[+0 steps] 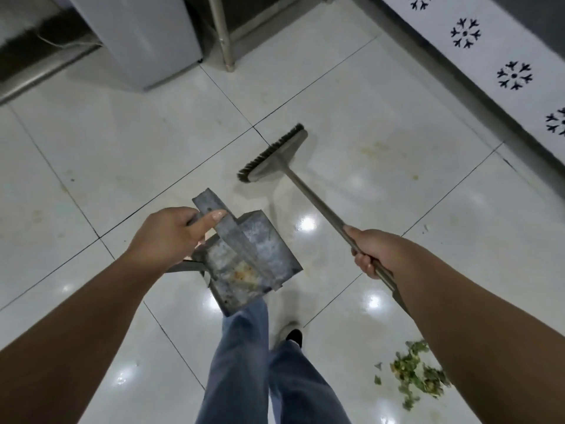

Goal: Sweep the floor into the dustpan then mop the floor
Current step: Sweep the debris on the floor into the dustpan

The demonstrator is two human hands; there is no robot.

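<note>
Gripping a grey metal dustpan [244,258] flecked with yellowish crumbs, left hand [171,237] lifts it while right hand [371,252] clasps a grey long-handled broom [275,154].

Open tiled floor [128,142] spreads from 9 to 12 o'clock of the dustpan [244,264], free for passage. At 11 o'clock a white appliance [137,38] blocks the way, with a metal leg [221,32] at 12 o'clock. A patterned white panel [489,47] closes off 1 to 3 o'clock. Green leaf scraps [412,374] lie at 4 o'clock; the person's legs [244,362] stand at 6 o'clock.
</note>
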